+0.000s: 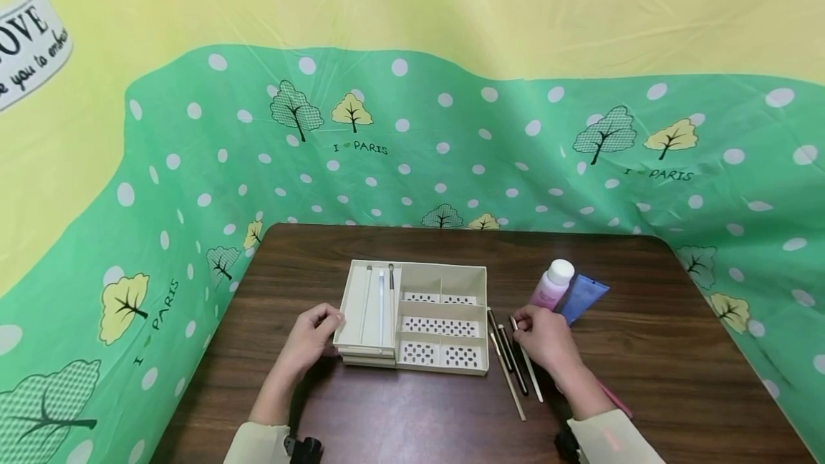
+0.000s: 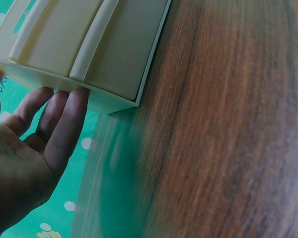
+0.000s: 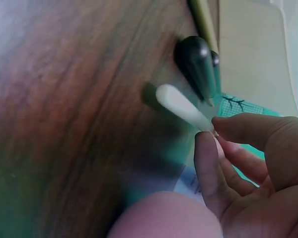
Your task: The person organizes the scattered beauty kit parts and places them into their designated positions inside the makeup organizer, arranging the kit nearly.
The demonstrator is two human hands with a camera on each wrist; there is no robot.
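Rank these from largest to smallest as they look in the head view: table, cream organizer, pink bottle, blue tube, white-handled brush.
1. Table
2. Cream organizer
3. Pink bottle and blue tube: too alike to rank, both partly hidden
4. White-handled brush: a thin strip, pinched by the right hand

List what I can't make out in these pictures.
Bottle: lower end hidden by the right hand, head view.
White stick: far end hidden by the fingers, right wrist view.
Pink item: partly hidden by the right forearm, head view.
Organizer: cut off by the top edge, left wrist view.
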